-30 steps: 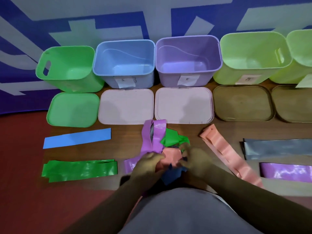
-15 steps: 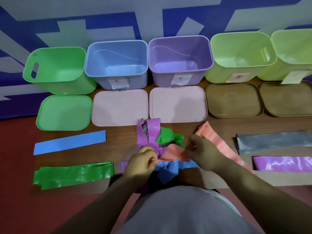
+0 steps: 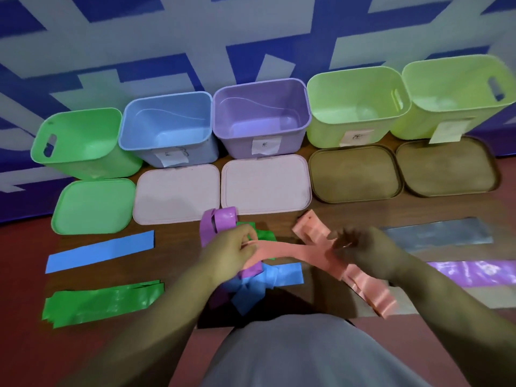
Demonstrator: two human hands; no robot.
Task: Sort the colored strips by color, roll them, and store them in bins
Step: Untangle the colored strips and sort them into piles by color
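Note:
A salmon-pink strip stretches between my two hands above the mixed pile. My left hand pinches its left end; my right hand pinches its right end over the pink stack. Under the hands lies a tangle of purple, green and blue strips. Sorted flat strips lie around: blue and green on the left, grey and purple on the right.
Five open bins stand along the wall: green, blue, purple and two yellow-green. Their lids lie in front: green, two pale pink, two brown. My lap fills the bottom.
Both hands have pulled a pink strip out of the pile and drawn it taut, the right hand moving right over the pink stack. The camera has tilted and shifted.

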